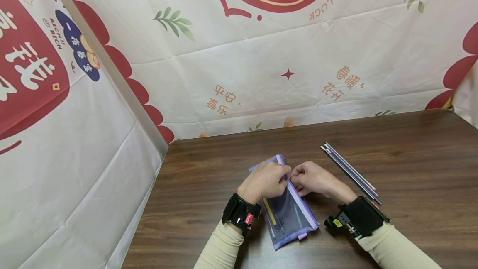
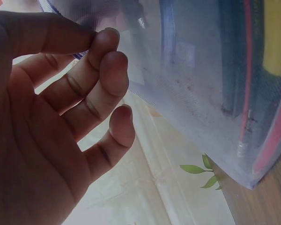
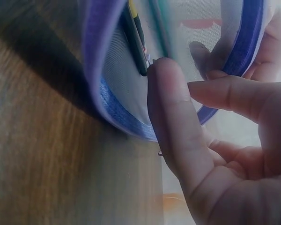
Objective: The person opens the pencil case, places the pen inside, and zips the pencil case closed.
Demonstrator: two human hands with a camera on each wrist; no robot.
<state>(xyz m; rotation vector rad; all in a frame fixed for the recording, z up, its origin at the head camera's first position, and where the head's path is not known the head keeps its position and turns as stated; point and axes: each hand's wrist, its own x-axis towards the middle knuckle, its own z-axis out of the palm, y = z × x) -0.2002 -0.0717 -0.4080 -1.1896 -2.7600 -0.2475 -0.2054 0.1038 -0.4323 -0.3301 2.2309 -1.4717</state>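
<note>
A translucent mesh pencil case (image 1: 295, 215) with purple edging lies tilted on the table, with pens inside, one of them yellow (image 1: 269, 211). My left hand (image 1: 263, 179) pinches the case's edge near its upper end; the left wrist view has its thumb and forefinger together there. Across the zip edge is my right hand (image 1: 315, 179), its fingers bent. In the right wrist view the case's mouth (image 3: 91, 56) gapes, and the right thumb (image 3: 175, 103) and forefinger come together in front of it. I cannot tell whether they pinch anything.
Several slim pencils (image 1: 351, 171) lie together on the brown wooden table (image 1: 209, 173), right of the case. A printed white cloth (image 1: 239, 61) hangs behind the table, and another cloth (image 1: 82, 157) stands along the left side.
</note>
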